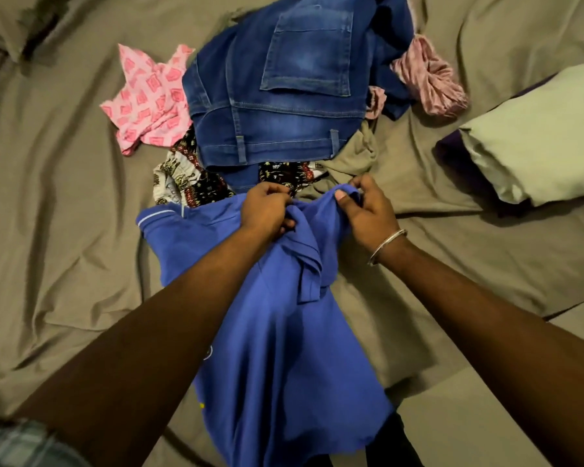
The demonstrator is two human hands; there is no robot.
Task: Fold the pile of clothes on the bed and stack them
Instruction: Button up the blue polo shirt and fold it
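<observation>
nearest: plaid sleeve cuff (pixel 21 443) at lower left edge, on the left arm. both forearms reach forward and converge over the bed (pixel 48 230), which is covered in an olive-grey sheet.

blue polo shirt (pixel 277 348): one. it lies lengthwise from the near edge of the bed up to the hands, collar end bunched between them, a white-trimmed sleeve spread out to the left.

left hand (pixel 267 210): back up, fingers curled, gripping a bunched fold of the shirt near the collar. right hand (pixel 368 210): fingers curled, thumb on top, pinching the far edge of the shirt and lifting it slightly. one metal bangle (pixel 386 246) on the right wrist. the hands are near each other, not touching.

just beyond the hands, the pile, count by item:
- patterned dark-and-cream cloth (pixel 189 183): seen in two patches, under the jeans; whether one garment or two cannot be told.
- olive garment (pixel 354 160): one, crumpled, right of the patterned cloth.
- denim jeans (pixel 277 96): one pair, on top, back pocket up.
- pink printed garment (pixel 149 99): one, left of the jeans, touching them.
- dusty pink crumpled cloth (pixel 429 79): one, right of the jeans.
- dark blue fabric behind the jeans, partly hidden.

pillow (pixel 536 136): one at right; a second lump at far left corner, unclear.
</observation>
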